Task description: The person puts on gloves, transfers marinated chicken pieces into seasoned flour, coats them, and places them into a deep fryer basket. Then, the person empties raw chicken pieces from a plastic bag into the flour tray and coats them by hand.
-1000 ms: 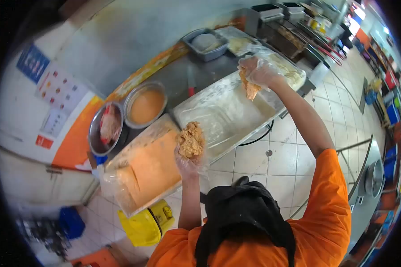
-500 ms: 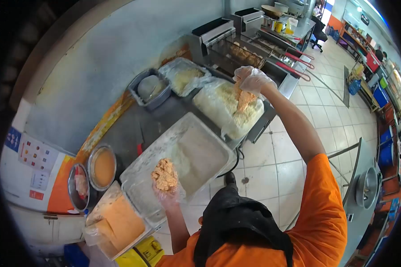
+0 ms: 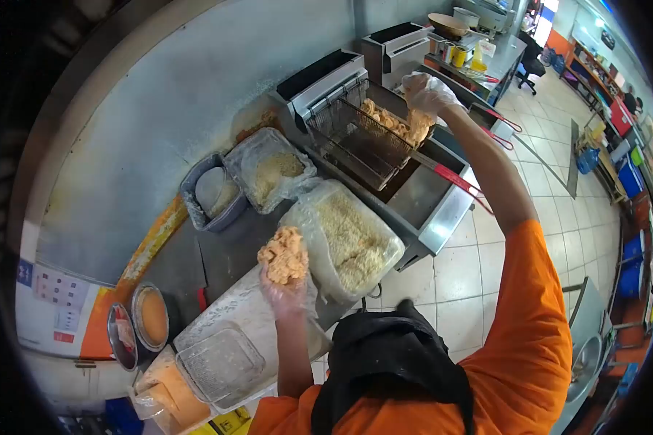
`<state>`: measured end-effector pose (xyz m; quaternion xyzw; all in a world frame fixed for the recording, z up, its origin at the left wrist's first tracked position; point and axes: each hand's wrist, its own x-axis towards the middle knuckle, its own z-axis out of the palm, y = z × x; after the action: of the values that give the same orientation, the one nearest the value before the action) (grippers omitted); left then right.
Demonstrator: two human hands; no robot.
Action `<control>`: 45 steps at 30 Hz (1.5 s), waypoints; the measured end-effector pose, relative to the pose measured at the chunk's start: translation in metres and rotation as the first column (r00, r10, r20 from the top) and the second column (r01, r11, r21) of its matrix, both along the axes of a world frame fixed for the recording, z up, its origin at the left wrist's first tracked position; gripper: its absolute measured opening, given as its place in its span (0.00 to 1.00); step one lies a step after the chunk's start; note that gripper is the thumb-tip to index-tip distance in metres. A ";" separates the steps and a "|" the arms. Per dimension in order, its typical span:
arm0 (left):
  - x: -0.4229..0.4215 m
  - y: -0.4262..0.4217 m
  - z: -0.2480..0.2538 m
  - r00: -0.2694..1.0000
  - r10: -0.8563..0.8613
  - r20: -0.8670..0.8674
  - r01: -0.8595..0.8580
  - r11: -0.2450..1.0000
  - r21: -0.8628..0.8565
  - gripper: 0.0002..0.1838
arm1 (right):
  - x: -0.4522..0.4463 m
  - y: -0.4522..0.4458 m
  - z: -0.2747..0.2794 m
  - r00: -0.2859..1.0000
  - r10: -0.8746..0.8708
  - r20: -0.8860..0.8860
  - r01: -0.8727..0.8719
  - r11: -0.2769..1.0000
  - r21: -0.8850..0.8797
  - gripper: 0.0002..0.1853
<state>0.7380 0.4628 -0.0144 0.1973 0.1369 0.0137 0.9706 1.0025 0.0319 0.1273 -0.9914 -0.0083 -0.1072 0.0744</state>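
Head: your right hand (image 3: 429,94) has brought its pinched coated piece (image 3: 419,130) to the basket (image 3: 365,140), one o'clock; your left hand (image 3: 284,296) cups another piece (image 3: 283,255).

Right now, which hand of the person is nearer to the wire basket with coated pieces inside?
The right hand. It is at the edge of the wire basket; the left hand is farther away, holding a coated piece beside the bag of pale crumbs.

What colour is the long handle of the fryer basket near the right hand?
The basket's handle is red, seen best in the head view.
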 end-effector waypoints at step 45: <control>0.187 -0.236 0.031 0.960 0.242 0.143 -0.225 0.967 -0.123 0.27 | 0.197 -0.033 -0.171 0.157 0.896 0.415 0.437 0.314 -0.843 0.19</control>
<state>0.9245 0.2265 0.0164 0.1265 0.0831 0.1364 0.9790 1.2000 -0.0012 -0.0437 -0.4998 -0.3227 -0.6431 -0.4821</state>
